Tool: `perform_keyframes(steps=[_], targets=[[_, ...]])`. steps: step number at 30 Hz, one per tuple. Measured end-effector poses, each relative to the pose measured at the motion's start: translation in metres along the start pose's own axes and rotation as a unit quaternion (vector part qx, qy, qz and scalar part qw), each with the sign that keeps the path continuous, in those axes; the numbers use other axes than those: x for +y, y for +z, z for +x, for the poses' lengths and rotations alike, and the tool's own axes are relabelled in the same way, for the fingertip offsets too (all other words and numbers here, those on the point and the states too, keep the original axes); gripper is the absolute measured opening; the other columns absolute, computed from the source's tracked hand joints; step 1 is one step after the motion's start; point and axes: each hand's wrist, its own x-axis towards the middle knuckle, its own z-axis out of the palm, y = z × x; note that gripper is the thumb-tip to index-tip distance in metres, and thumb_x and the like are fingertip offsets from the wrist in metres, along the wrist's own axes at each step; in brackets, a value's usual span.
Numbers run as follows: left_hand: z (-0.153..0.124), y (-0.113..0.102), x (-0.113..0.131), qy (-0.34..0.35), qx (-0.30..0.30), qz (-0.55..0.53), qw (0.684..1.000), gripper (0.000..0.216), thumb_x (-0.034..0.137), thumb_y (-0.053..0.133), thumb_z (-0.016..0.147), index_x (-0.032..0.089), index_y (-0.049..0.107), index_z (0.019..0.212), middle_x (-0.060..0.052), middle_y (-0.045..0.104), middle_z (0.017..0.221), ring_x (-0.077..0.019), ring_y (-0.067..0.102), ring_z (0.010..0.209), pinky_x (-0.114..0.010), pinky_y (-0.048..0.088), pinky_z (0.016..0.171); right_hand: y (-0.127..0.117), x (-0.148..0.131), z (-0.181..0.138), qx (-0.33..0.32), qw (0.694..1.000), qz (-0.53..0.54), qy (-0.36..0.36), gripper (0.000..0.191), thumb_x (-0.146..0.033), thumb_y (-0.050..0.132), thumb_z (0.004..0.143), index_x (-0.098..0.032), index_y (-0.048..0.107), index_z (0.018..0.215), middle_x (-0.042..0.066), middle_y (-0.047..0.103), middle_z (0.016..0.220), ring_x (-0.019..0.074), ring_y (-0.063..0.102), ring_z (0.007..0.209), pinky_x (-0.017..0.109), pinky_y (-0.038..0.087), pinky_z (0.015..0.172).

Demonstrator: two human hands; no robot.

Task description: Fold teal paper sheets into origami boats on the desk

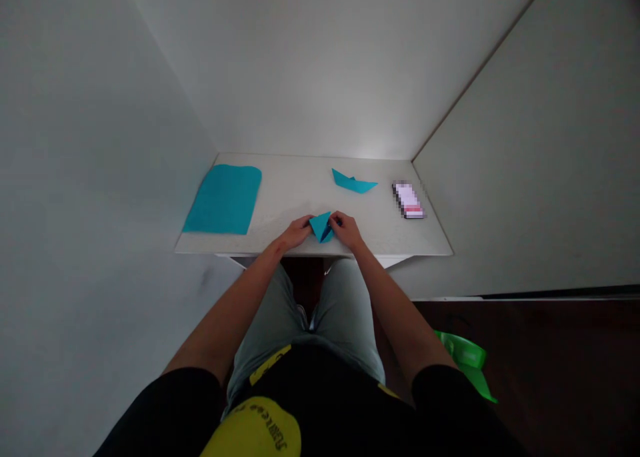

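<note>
Near the front edge of the white table (290,187), a small folded piece of blue paper (320,225) is held between my two hands. My left hand (299,230) grips its left corner, fingers closed on it. At the right side, my right hand (345,229) pinches a flap, and a dark opening shows between the folds. A finished-looking blue paper boat (354,182) lies farther back on the table, slightly to the right. The fingertips are partly hidden by the paper.
Blue paper sheets or a single sheet (224,200), I cannot tell which, lie at the table's left end. A phone (409,200), pixelated, lies at the right end. Walls enclose the table's back and sides. A green plastic object (465,357) is on the dark floor at right.
</note>
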Motion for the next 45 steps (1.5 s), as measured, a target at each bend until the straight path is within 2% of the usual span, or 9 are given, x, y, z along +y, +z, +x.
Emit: perform_keyframes(steps=[6,9,13,18,25,31,36,39,45], targets=[[0.015,-0.001,0.025,-0.052,-0.025,-0.064,0.996,0.051,0.055,0.041,0.102,0.017,0.074,0.093,-0.008,0.078,0.092,-0.0251,0.071,0.096,-0.038,0.056,0.093,0.001,-0.003,0.001,0.019,1.000,0.000,0.024,0.041,-0.062,0.057,0.097,-0.024,0.071,0.092,0.000,0.066,0.072,0.0183,0.057,0.067,0.031,0.042,0.066],[0.030,0.000,0.048,-0.075,-0.049,0.004,0.996,0.054,0.069,0.062,0.091,0.017,0.075,0.086,-0.008,0.078,0.086,-0.0248,0.071,0.091,-0.033,0.055,0.084,-0.001,-0.005,-0.001,0.004,1.000,0.020,0.014,0.045,-0.067,0.058,0.094,-0.024,0.069,0.096,-0.002,0.061,0.069,0.0177,0.054,0.066,0.031,0.042,0.066],[0.046,0.005,0.063,-0.064,0.009,0.084,0.994,0.041,0.059,0.082,0.077,0.019,0.075,0.081,-0.006,0.076,0.079,-0.0226,0.070,0.082,-0.030,0.052,0.075,-0.004,-0.004,-0.001,0.026,0.998,0.046,0.016,0.049,-0.072,0.059,0.092,-0.024,0.068,0.095,-0.004,0.054,0.066,0.0169,0.050,0.063,0.030,0.039,0.063],[0.041,0.001,0.051,-0.095,0.107,-0.009,0.990,0.040,0.058,0.081,0.083,0.019,0.073,0.080,-0.006,0.075,0.076,-0.0224,0.070,0.079,-0.032,0.057,0.073,-0.007,-0.002,0.002,0.120,0.988,0.088,0.037,0.045,-0.069,0.063,0.089,-0.024,0.067,0.096,-0.005,0.047,0.065,0.0171,0.045,0.062,0.031,0.039,0.061],[0.003,-0.004,0.029,-0.182,0.048,-0.140,0.972,0.056,0.060,0.095,0.071,0.018,0.071,0.099,-0.008,0.077,0.094,-0.0196,0.070,0.083,-0.035,0.065,0.071,-0.012,0.005,0.003,0.184,0.978,0.076,0.055,0.050,-0.073,0.059,0.091,-0.024,0.066,0.099,-0.003,0.048,0.067,0.0188,0.048,0.066,0.032,0.043,0.064],[-0.012,-0.004,0.021,-0.126,0.141,-0.093,0.978,0.040,0.049,0.087,0.082,0.018,0.069,0.099,-0.010,0.074,0.102,-0.0215,0.071,0.085,-0.038,0.065,0.075,-0.010,0.007,0.003,0.224,0.971,0.064,0.061,0.052,-0.072,0.055,0.094,-0.023,0.065,0.101,-0.003,0.049,0.070,0.0194,0.049,0.068,0.033,0.043,0.065],[-0.029,0.002,0.036,0.017,0.246,0.143,0.959,0.041,0.044,0.077,0.092,0.019,0.068,0.123,-0.016,0.070,0.132,-0.0314,0.064,0.126,-0.050,0.049,0.112,-0.007,0.003,0.001,0.209,0.975,0.046,0.060,0.047,-0.068,0.056,0.096,-0.023,0.068,0.103,-0.002,0.055,0.071,0.0194,0.052,0.070,0.032,0.044,0.068],[-0.042,0.009,0.047,0.094,0.172,0.293,0.936,0.054,0.043,0.082,0.089,0.023,0.066,0.137,-0.016,0.067,0.142,-0.0363,0.055,0.138,-0.056,0.032,0.121,-0.007,-0.001,-0.001,0.208,0.975,0.047,0.053,0.047,-0.068,0.057,0.096,-0.023,0.068,0.102,0.000,0.060,0.074,0.0200,0.055,0.072,0.033,0.046,0.070],[-0.055,0.005,0.042,0.120,0.101,0.395,0.905,0.015,0.028,0.074,0.095,0.027,0.078,0.109,-0.012,0.075,0.119,-0.0343,0.059,0.124,-0.056,0.030,0.115,-0.008,-0.006,-0.005,0.182,0.980,0.075,0.017,0.049,-0.070,0.054,0.097,-0.023,0.069,0.097,0.003,0.066,0.083,0.0204,0.058,0.077,0.034,0.051,0.074]])
